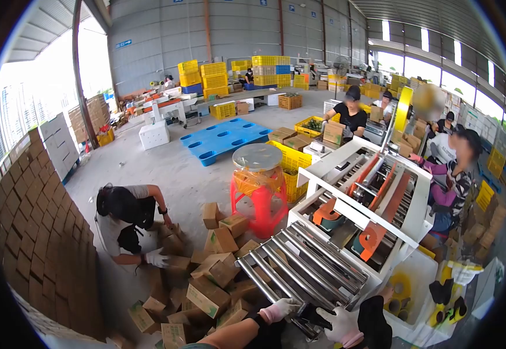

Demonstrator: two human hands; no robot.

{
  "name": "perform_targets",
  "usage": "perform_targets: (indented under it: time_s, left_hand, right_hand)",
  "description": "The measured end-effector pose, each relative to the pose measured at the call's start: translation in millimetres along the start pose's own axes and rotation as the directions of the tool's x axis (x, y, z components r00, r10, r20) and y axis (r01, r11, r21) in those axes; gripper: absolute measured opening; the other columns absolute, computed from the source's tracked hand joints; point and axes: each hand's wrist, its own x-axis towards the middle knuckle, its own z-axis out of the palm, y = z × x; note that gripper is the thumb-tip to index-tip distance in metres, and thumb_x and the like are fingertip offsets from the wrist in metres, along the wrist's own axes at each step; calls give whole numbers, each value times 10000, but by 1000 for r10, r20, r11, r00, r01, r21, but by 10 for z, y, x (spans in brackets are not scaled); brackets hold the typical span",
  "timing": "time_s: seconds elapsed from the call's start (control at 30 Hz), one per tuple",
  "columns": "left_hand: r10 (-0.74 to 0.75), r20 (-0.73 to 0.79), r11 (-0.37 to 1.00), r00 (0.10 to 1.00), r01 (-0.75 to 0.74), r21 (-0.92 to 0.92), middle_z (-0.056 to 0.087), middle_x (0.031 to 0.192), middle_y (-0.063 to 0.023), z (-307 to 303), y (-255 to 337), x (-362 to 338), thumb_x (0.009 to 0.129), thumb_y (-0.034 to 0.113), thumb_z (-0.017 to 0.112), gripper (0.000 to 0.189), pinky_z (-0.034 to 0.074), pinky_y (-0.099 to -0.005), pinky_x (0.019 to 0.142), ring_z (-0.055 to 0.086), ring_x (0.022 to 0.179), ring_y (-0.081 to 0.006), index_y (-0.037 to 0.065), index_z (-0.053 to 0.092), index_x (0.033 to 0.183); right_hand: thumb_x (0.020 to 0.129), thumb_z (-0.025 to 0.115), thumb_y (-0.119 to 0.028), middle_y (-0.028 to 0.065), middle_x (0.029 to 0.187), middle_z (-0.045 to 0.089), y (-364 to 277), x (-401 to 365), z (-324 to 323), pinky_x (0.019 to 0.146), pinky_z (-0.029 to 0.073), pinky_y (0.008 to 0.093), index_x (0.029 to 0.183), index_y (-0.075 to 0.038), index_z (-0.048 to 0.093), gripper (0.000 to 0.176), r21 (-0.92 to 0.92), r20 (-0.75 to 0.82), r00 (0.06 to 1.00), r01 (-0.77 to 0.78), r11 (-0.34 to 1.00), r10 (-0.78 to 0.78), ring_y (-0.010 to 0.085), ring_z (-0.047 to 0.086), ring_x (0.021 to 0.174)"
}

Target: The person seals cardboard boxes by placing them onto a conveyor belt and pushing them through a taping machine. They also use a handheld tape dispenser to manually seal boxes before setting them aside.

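At the near end of a roller conveyor (308,262), my left hand (280,310) wears a white glove with a pink cuff. Its fingers are curled at the edge of a dark flat object (310,317) whose kind I cannot make out. My right hand (342,326), gloved the same way, lies on the other side of that object with its fingers spread. One of its fingers reaches over the dark surface. Below and left of the rollers, brown cardboard boxes (208,295) lie in a loose heap on the floor.
A crouching person (128,218) handles boxes beside a tall stack of cartons (38,232). A box-sealing machine (363,198) stands ahead, with a red stool (258,200) to its left. Farther off are a blue pallet (226,138), yellow crates (290,157) and several co-workers.
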Motion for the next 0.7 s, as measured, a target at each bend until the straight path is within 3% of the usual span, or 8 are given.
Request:
perform_targets:
  time_s: [0.13,0.2,0.27,0.37,0.4,0.53,0.6,0.7]
  left_hand:
    - [-10,53,987,999,1,161,659,1100,-80,1,97,-8,886,30,576,301,505,-268,851,635,966,-155,7,631,1181]
    - [-17,43,988,999,10,157,675,1078,-80,29,157,-43,892,26,571,292,525,-274,840,653,945,-157,9,634,1177]
    - [-80,-3,996,997,80,49,690,883,-40,42,77,19,938,130,580,240,549,-286,643,663,722,-134,44,647,1152]
    - [-7,23,999,1000,8,-48,671,781,-6,25,-133,161,949,219,600,248,513,-280,524,617,585,-109,68,654,1137]
    - [-61,20,998,998,61,2,679,811,-17,40,12,74,941,179,609,236,518,-291,580,636,652,-122,60,657,1140]
    - [-33,28,997,999,35,-69,662,789,-26,43,-58,155,959,175,595,257,529,-304,500,642,570,-159,56,617,1186]
    - [97,48,995,994,-98,30,665,788,-35,43,-129,258,958,160,587,250,537,-321,511,650,584,-181,60,621,1185]
    - [-4,98,1000,995,3,11,688,799,-66,11,-119,301,951,146,578,219,548,-354,540,671,626,-228,80,649,1147]
  right_hand:
    - [703,677,-129,211,1315,543,-237,43,-152,832,525,432,1281,-223,623,588,-125,95,994,-47,991,59,405,603,1048]
    - [706,678,-114,232,1308,543,-158,45,-38,844,519,439,1297,-196,607,601,-161,81,997,11,987,3,406,597,1058]
    - [707,686,-92,249,1253,558,-106,48,31,846,511,458,1322,-144,576,627,-184,23,993,119,976,-117,414,592,1033]
    - [710,698,-96,221,1175,579,-261,79,-24,821,507,462,1345,-146,553,654,-136,88,995,67,988,-55,414,592,983]
    - [706,709,-95,200,1075,579,-286,65,2,808,503,467,1373,-161,523,696,-156,66,996,78,985,-68,412,583,939]
    - [714,706,-79,203,1005,562,-302,37,110,799,493,464,1382,-166,508,703,-174,58,993,108,979,-100,402,574,914]
    - [724,698,-69,209,1005,560,-333,41,140,790,488,466,1378,-164,511,687,-208,72,993,104,973,-91,405,571,904]
    - [748,699,-91,217,991,564,-345,48,166,775,479,476,1362,-137,520,641,-253,99,990,122,960,-100,415,567,889]
